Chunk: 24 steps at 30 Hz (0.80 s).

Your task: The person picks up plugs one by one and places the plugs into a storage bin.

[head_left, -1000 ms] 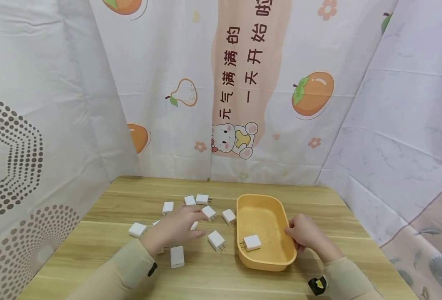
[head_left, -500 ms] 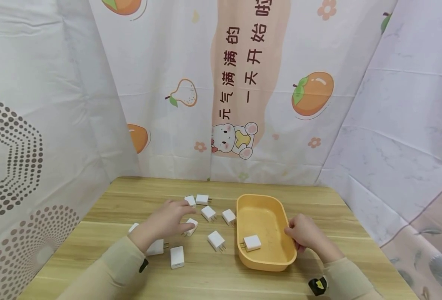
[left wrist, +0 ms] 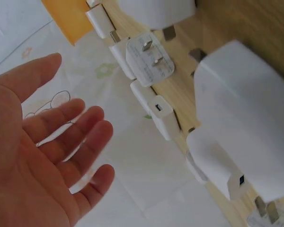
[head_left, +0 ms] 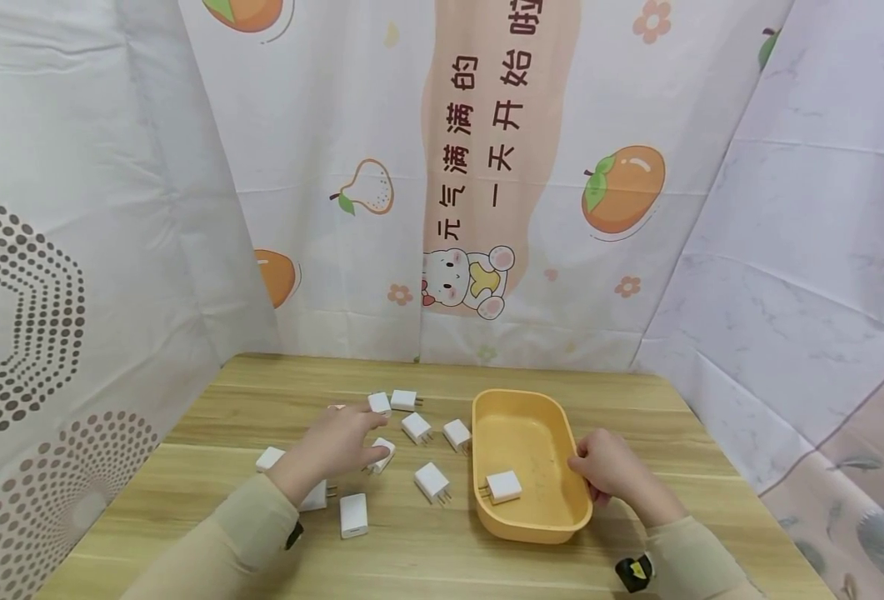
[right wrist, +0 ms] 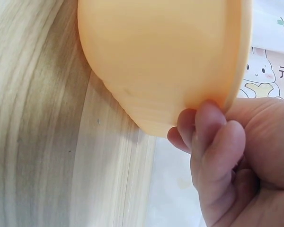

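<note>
My left hand (head_left: 332, 446) hovers over several white plug chargers, its fingers loosely spread. In the left wrist view the left hand (left wrist: 52, 146) has nothing in its palm, and chargers lie beside it, such as one with two metal prongs (left wrist: 149, 59). Nearest the thumb in the head view is a charger (head_left: 383, 455); another charger (head_left: 379, 404) lies by the fingertips. My right hand (head_left: 614, 468) pinches the right rim of a yellow plastic basin (head_left: 535, 433); the right wrist view shows thumb and fingers on the basin wall (right wrist: 165, 56). One charger (head_left: 503, 486) lies inside the basin.
More chargers lie on the wooden table (head_left: 412, 571): one in front of the left wrist (head_left: 353, 515), one between hand and basin (head_left: 432, 482), one against the basin's left side (head_left: 456, 435). A printed curtain (head_left: 322, 275) hangs behind the table.
My left hand has drawn back to the left from the middle chargers, and a charger now shows beside its thumb. The right hand and basin have stayed in place.
</note>
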Available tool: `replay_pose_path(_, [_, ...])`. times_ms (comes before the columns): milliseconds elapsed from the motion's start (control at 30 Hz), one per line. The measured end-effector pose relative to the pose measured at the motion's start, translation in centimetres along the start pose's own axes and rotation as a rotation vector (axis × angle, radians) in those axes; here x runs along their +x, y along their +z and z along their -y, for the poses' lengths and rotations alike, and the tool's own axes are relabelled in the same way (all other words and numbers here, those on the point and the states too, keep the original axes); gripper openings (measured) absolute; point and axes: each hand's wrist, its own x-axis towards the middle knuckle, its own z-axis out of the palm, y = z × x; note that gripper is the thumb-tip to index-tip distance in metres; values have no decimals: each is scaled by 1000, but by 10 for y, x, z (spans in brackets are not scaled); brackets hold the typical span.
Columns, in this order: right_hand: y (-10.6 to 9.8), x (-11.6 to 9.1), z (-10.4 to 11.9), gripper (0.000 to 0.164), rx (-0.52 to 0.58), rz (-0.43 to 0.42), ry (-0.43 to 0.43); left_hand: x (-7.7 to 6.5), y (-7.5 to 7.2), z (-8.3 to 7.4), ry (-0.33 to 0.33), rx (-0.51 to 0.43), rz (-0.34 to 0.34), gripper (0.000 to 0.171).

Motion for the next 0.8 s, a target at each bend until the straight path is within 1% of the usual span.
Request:
replay_pose_path(133, [0,0,0,27,1,-8,-7,5,6,-2,-79,-37,38,52])
replay_pose_path(300, [0,1,-1,27,-1,-9,-10,8,12,-5,-127,-67,64,53])
replay_pose_path(367, [1,1,-1,27,-2,-10,-11,10,13,-6,-137,-70,74,50])
replay_pose_path(467, [0,0,-1,27,-4,-13,-8,11,14,-8,-144,-65,86,33])
replay_pose_path(533, [0,0,0,27,-7,-16,-11,13,16,-8,-145,-55,91,27])
replay_pose_path(700, [0,-1,1,27,-11,-13,-13,16,21,-8,-150,-20,95,32])
replay_pose_path(800, [0,-1,2,27,-10,-11,-11,18,23,-9,-157,-9,110,34])
